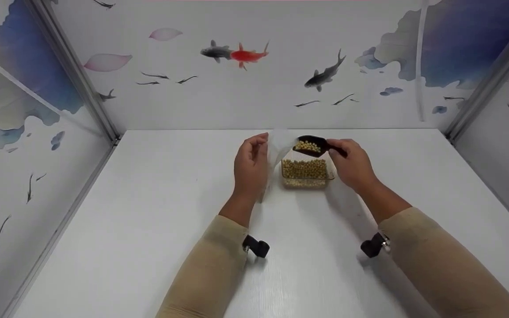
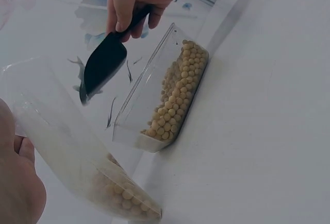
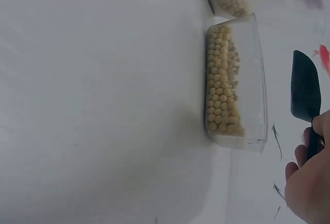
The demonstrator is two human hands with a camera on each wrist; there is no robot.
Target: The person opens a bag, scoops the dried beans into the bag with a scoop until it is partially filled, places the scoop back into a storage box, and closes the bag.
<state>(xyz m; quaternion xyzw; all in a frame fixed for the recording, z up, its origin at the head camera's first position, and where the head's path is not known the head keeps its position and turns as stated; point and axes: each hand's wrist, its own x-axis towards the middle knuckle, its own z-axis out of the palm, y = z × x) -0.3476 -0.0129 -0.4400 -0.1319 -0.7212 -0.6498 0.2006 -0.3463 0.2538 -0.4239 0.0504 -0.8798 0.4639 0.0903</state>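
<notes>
My left hand (image 1: 251,170) holds a clear plastic bag (image 1: 279,143) upright by its upper part, with yellowish soybeans (image 2: 124,198) gathered at the bottom in the left wrist view. In my right hand (image 1: 355,165), the fingers grip the handle of a small black scoop (image 1: 322,145). The scoop carries some soybeans (image 1: 307,145), and its tip is right by the bag's mouth. Below the scoop, a clear rectangular container (image 3: 253,80) stands on the table, partly filled with soybeans (image 2: 178,98). How the left fingers pinch the bag is partly hidden.
A white table (image 1: 157,229) carries the container and the bag. White panels with painted fish and leaves enclose it at the back (image 1: 245,97) and on both sides. Black wrist mounts (image 1: 256,246) sit on both sleeves.
</notes>
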